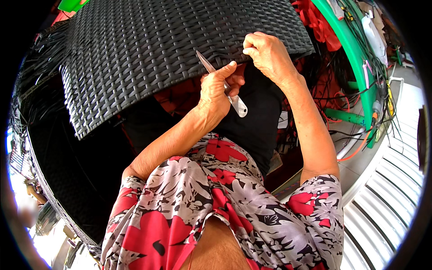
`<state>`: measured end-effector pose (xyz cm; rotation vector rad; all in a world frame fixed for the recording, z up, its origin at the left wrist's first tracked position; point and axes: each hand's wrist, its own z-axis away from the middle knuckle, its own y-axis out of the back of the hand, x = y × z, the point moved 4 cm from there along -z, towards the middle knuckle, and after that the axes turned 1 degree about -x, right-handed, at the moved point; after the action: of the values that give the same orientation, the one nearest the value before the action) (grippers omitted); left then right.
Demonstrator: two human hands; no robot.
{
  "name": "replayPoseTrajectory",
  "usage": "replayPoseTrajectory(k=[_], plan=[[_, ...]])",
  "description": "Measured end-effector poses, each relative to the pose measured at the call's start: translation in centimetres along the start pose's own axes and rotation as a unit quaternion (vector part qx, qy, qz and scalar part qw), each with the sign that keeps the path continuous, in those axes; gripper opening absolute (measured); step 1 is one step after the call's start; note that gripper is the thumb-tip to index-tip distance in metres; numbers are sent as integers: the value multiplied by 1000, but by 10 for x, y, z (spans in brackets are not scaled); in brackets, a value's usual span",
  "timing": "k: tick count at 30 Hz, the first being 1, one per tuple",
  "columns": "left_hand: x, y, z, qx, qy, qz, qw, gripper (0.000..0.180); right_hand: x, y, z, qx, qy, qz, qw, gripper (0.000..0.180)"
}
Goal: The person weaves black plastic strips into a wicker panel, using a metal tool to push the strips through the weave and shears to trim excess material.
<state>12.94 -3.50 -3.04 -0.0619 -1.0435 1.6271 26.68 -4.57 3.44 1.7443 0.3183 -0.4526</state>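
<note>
A large black woven panel of flat plastic strips [148, 49] spreads in front of me. At its near edge, my left hand [216, 90] is closed around a slim metal tool [239, 107]. The tool's pointed blade lies over the weave, and its flat end, with a small hole, sticks out below the palm. To the right, my right hand [270, 56] is closed in a pinch just above the panel's edge. What its fingers hold, if anything, is too small or hidden to make out. Dark cloth [252, 126] hangs under the panel, over my lap.
On the right a green curved frame [353, 45] stands with loose black strips and an orange cord [357, 148] near it. White slatted surface [391, 193] lies at the lower right. A dark woven piece [58, 180] curves round on the left. Red cloth [315, 22] shows behind.
</note>
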Motion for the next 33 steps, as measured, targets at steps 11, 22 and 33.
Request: replayPoseTrajectory(k=[11, 22, 33], plan=[[32, 28, 13, -68, -29, 125, 989, 18, -30, -4, -11, 36, -12, -86, 996, 30], [37, 26, 11, -13, -27, 100, 995, 23, 2, -1, -12, 93, -131, -332, 929, 24], [77, -43, 52, -135, -170, -589, 779, 13, 28, -28, 82, 241, -347, -651, 631, 37]])
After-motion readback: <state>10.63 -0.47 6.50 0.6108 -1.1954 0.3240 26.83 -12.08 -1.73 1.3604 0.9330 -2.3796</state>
